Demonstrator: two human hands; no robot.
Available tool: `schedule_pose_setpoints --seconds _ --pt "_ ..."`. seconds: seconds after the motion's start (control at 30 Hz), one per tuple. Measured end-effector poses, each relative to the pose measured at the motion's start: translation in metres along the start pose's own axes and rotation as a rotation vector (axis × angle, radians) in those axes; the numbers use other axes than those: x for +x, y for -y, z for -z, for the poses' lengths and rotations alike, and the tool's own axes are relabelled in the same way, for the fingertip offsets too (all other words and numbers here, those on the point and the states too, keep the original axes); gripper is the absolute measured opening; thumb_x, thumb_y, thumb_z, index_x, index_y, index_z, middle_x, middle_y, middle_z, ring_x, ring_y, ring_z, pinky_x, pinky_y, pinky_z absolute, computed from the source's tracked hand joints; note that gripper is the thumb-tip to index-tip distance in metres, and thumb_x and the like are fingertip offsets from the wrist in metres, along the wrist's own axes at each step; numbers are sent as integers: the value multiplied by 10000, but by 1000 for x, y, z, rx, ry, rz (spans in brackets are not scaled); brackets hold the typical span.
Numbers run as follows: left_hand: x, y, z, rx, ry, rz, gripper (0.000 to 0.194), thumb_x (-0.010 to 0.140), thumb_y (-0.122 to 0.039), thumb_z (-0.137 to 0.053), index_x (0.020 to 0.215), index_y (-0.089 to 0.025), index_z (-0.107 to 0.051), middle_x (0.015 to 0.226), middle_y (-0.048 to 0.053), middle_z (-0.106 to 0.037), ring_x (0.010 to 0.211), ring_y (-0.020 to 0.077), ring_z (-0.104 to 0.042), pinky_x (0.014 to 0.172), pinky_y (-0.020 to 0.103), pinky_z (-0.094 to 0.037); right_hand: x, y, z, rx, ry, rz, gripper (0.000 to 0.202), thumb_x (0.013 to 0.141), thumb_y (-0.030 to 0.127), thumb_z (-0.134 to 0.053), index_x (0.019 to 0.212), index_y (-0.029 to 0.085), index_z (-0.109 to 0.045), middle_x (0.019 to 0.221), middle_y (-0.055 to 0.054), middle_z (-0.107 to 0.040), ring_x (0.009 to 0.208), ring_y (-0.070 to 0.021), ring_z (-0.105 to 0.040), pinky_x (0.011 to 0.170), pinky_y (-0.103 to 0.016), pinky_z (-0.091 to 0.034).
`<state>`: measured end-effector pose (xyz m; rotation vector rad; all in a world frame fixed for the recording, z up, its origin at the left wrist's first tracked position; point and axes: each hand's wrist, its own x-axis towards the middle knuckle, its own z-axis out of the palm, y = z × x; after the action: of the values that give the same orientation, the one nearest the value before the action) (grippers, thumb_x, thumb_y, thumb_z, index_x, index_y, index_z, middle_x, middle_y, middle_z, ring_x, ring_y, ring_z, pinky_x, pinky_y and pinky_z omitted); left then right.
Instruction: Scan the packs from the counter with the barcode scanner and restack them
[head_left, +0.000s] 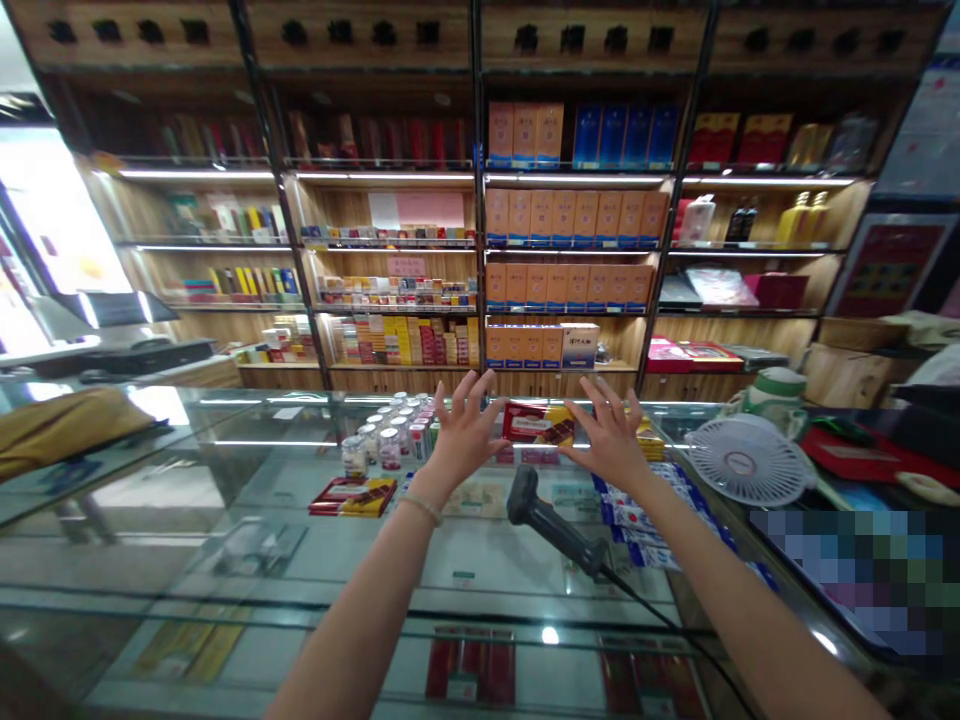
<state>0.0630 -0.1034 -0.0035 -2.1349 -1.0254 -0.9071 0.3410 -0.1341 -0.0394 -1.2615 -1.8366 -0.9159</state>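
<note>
A red-and-yellow chocolate bar pack (537, 426) is upright above the glass counter, its printed face towards me. My left hand (463, 432) has thumb and index finger at its left end, the other fingers raised and spread. At the right end, my right hand (609, 432) pinches with thumb and index finger, its other fingers also lifted. Just below lies a dark grey barcode scanner (556, 525), its cable trailing to the lower right. More chocolate packs (352, 497) lie flat, left of my left wrist.
Small lidded jars (390, 445) stand in rows left of my left hand. Blue-and-white packets (651, 525) lie beneath my right forearm. A white fan (750, 460) and a green-and-white container (776, 395) are at the right. Behind the glass counter (285, 600) are shelves of boxes (570, 288).
</note>
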Motion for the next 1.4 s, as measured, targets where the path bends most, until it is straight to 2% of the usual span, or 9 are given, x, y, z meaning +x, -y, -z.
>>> schedule_pose_setpoints --seconds 0.17,0.37,0.5,0.67,0.83,0.93,1.07,1.3,1.4 --pt "-4 24 25 5 39 -57 670 682 -448 -886 1291 -294 -652 1644 140 -367 1521 408 -283 1238 681 -3 12 18 5 22 31 46 624 843 630 -684 1329 242 -639 1613 -158 -410 1498 -355 -295 1227 -607 -23" --pt "-18 63 56 29 115 -61 684 659 -476 -897 1274 -284 -667 1660 147 -322 1525 404 -261 1243 658 -3 32 58 4 83 80 84 634 841 660 -671 1313 237 -655 1625 -161 -391 1508 -350 -281 1231 -597 5" --pt "-37 100 80 23 210 -44 665 677 -508 -870 1281 -310 -677 1676 120 -284 1530 406 -230 1239 651 6 46 99 -4 138 128 110 630 839 691 -649 1279 241 -676 1647 -141 -358 1525 -350 -239 1232 -590 56" --pt "-69 148 113 75 335 38 618 677 -540 -860 1238 -334 -701 1687 99 -248 1530 409 -218 1225 664 6 64 162 -18 229 193 153 635 857 709 -606 1253 219 -686 1671 -134 -310 1539 -347 -195 1229 -590 104" --pt "-97 190 136 112 476 123 647 639 -601 -868 1222 -370 -711 1684 91 -244 1536 412 -199 1220 669 -21 76 216 -28 315 264 181 636 887 714 -556 1259 214 -686 1685 -125 -279 1549 -358 -169 1231 -607 94" --pt "-110 209 140 116 553 168 649 631 -609 -869 1217 -374 -722 1679 98 -255 1542 418 -186 1223 661 -37 80 239 -33 341 338 172 657 907 726 -505 1266 206 -689 1688 -130 -272 1557 -370 -149 1235 -623 56" --pt "-127 225 133 92 626 233 664 615 -604 -881 1225 -393 -725 1686 77 -251 1543 433 -174 1227 659 -12 81 260 -44 366 453 153 688 899 758 -480 1281 225 -692 1702 -120 -235 1569 -380 -115 1235 -639 8" --pt "-146 232 109 44 812 306 678 676 -558 -858 1311 -409 -673 1704 94 -209 1563 417 -122 1220 674 -56 70 276 -68 360 559 184 721 903 754 -463 1312 202 -682 1712 -127 -197 1578 -379 -79 1235 -625 103" --pt "-149 234 103 19 827 321 659 691 -519 -854 1316 -435 -663 1698 81 -235 1560 420 -144 1207 695 -85 67 279 -74 354 583 185 708 907 751 -459 1298 208 -690 1716 -124 -183 1583 -369 -72 1234 -633 99"
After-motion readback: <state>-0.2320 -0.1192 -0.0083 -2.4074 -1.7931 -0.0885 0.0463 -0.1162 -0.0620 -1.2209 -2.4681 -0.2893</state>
